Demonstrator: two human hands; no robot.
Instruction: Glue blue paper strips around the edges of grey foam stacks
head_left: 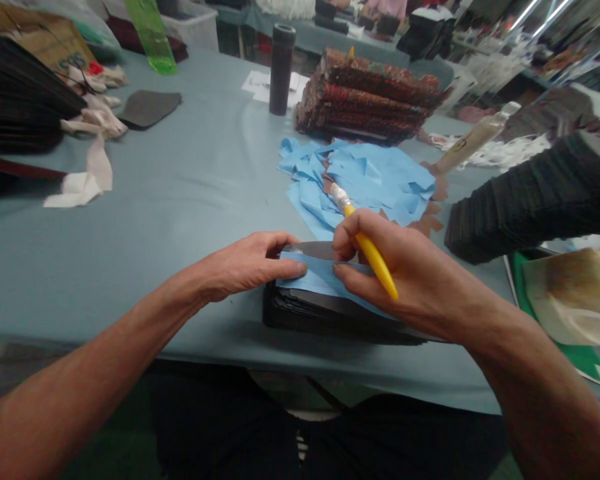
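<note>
A stack of black flat pieces [325,310] lies near the table's front edge, with a blue paper strip [320,275] across its top. My left hand [245,265] presses down on the strip's left end, fingers closed against it. My right hand [395,267] holds a yellow-handled tool [367,248] between its fingers, the taped tip pointing away, while its fingertips pinch the blue strip's right part.
A heap of peeled blue paper [360,177] lies just behind the stack. Farther back stand a pile of red patterned pieces [370,100], a dark cylinder [281,70] and a green bottle [153,37]. Black ribbed stacks sit at the right [525,197] and far left [20,100].
</note>
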